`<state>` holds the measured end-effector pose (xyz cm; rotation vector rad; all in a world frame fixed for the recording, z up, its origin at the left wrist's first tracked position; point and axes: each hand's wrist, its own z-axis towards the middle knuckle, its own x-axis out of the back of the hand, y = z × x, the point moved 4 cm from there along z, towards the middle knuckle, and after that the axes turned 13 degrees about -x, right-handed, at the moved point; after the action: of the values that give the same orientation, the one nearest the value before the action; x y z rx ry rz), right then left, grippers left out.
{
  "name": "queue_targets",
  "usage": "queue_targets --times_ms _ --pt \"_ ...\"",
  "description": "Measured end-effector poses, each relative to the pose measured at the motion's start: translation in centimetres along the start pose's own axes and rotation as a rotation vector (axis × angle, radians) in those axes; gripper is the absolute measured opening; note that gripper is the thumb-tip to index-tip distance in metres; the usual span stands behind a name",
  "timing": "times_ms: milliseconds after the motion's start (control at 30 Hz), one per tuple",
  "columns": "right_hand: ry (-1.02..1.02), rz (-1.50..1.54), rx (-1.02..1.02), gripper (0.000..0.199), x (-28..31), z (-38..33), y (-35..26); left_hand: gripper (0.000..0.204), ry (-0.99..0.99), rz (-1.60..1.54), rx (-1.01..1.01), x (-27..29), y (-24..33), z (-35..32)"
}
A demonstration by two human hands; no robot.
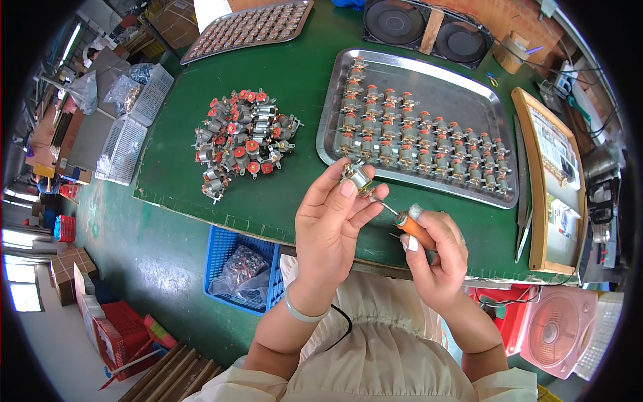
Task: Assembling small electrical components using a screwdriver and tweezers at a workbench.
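Left hand (333, 218) fingers pinch a small motor (358, 177) just below the steel tray (429, 84); right hand (434, 251) grips an orange-handled screwdriver (408, 224). Tip could slip off, jabbing fingertips.

The left hand (333, 218) pinches a small silver metal motor (358, 178); the right hand (434, 249) holds an orange-handled screwdriver (406, 222) with its tip at the motor, above a green table (295, 87) near a steel tray (462, 90) of motors
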<state>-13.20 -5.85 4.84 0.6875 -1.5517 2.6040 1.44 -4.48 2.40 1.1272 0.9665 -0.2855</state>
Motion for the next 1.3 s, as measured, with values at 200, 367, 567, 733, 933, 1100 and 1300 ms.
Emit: queue_targets --times_ms 200,367,567,733,933,1100,1300 --pt "-0.173 0.637 -0.671 0.028 -0.7 -0.8 1.4 0.032 -0.002 0.063 -0.09 -0.2 0.1 -0.1" --pt "-0.245 0.741 -0.715 0.033 -1.1 -0.9 2.2 0.032 -0.007 0.081 -0.143 -0.3 0.1 -0.3" --pt "-0.39 0.987 -0.954 0.038 -1.4 -0.7 2.0 0.03 -0.015 0.091 -0.15 -0.3 0.4 -0.3" --pt "-0.421 1.028 -0.977 0.041 -1.8 -0.8 2.0 0.03 -0.04 0.074 -0.171 -0.2 0.5 -0.3" --pt "-0.107 0.373 -0.544 0.035 -1.4 -0.5 1.5 0.03 -0.01 0.086 -0.188 -0.3 0.6 -0.2" --pt "-0.259 0.85 -0.762 0.024 -2.1 -0.4 1.0 0.03 -0.018 0.078 -0.213 -0.1 0.9 -0.2" --pt "0.109 0.051 -0.071 0.02 -0.3 0.2 0.3 0.03 -0.028 0.107 -0.275 -0.6 1.3 -0.7"
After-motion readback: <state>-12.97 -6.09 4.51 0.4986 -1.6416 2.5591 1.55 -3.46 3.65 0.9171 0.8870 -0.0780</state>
